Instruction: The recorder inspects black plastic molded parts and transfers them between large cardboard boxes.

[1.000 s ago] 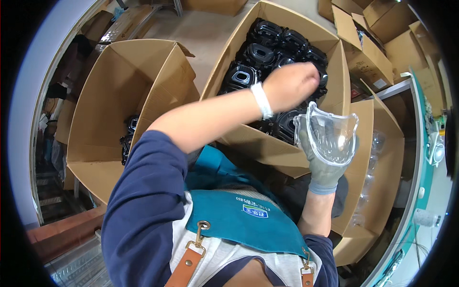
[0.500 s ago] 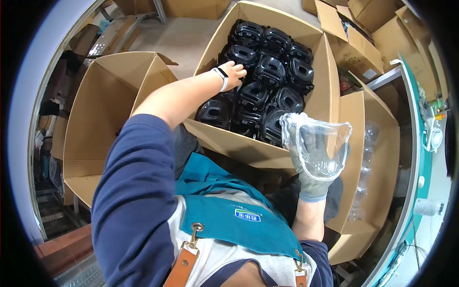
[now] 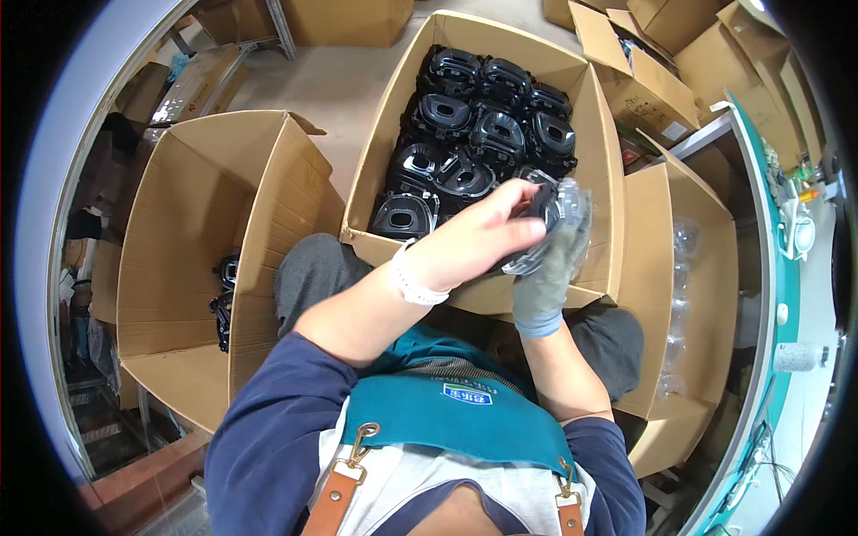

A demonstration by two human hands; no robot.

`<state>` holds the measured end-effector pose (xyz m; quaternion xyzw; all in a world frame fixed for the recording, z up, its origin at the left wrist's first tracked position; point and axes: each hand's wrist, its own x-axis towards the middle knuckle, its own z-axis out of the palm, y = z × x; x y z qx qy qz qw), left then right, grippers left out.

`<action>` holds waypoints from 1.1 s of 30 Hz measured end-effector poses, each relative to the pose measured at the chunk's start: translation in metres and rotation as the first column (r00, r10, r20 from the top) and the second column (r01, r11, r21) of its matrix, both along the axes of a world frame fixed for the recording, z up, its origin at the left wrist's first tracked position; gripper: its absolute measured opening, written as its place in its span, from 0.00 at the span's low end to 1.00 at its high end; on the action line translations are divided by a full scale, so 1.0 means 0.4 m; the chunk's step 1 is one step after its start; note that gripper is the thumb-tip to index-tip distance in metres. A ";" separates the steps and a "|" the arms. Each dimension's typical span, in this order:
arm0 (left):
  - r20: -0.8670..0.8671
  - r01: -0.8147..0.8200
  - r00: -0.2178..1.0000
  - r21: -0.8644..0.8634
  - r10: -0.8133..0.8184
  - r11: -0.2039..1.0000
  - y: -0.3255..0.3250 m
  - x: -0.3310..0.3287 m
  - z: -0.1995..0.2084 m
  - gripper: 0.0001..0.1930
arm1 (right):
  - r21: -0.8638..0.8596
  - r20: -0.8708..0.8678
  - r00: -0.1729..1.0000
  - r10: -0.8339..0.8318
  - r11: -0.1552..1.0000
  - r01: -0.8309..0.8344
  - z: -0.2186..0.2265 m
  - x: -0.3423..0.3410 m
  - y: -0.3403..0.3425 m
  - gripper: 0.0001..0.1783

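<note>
Over the near right corner of a large carton (image 3: 391,116), my two hands come together. My bare left hand (image 3: 474,239), with a white wristband, is closed on a black plastic housing (image 3: 542,207). The fingers of my gloved right hand (image 3: 547,281) are wrapped around a clear plastic cover (image 3: 579,213), seen almost edge-on. Housing and cover lie against each other; I cannot tell whether they are joined. Rows of similar black housings (image 3: 498,134) with oval openings fill the carton. My left forearm and hand hide some of them.
An open carton (image 3: 183,214) at the left holds a few black parts (image 3: 223,308). To the right stands another carton (image 3: 645,259) with several clear covers (image 3: 677,308) in a row. A teal-edged bench (image 3: 779,313) runs along the far right. More cartons (image 3: 639,89) stand behind.
My left hand has moved from the housings in the carton, right and nearer, to my right hand, now with a black housing. The clear cover has turned from face-on to edge-on.
</note>
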<state>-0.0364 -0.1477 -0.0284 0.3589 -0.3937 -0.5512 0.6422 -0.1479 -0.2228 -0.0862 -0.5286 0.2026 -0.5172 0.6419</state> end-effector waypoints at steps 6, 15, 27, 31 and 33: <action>0.710 0.147 0.698 -0.262 0.088 0.954 0.041 0.064 -0.034 0.34 | 0.187 0.073 0.985 0.157 0.968 -0.168 -0.043 -0.021 0.028 0.28; 0.747 0.211 0.659 -0.294 0.087 0.932 0.042 0.170 -0.045 0.47 | 0.355 0.157 0.961 0.229 0.895 -0.271 0.044 0.022 0.068 0.28; 0.397 -0.323 0.846 -0.150 0.356 0.935 -0.011 0.050 -0.126 0.41 | -0.100 0.018 0.999 0.030 0.995 -0.028 0.052 0.057 0.018 0.33; 0.403 -0.404 0.812 -0.133 0.422 0.905 -0.006 0.068 -0.116 0.42 | -0.179 -0.195 0.978 0.074 0.978 -0.110 0.054 0.041 0.025 0.30; 0.459 -0.402 0.778 -0.161 0.429 0.901 -0.003 0.052 -0.119 0.42 | -0.098 -0.152 0.978 0.140 0.983 -0.156 0.058 0.044 0.029 0.30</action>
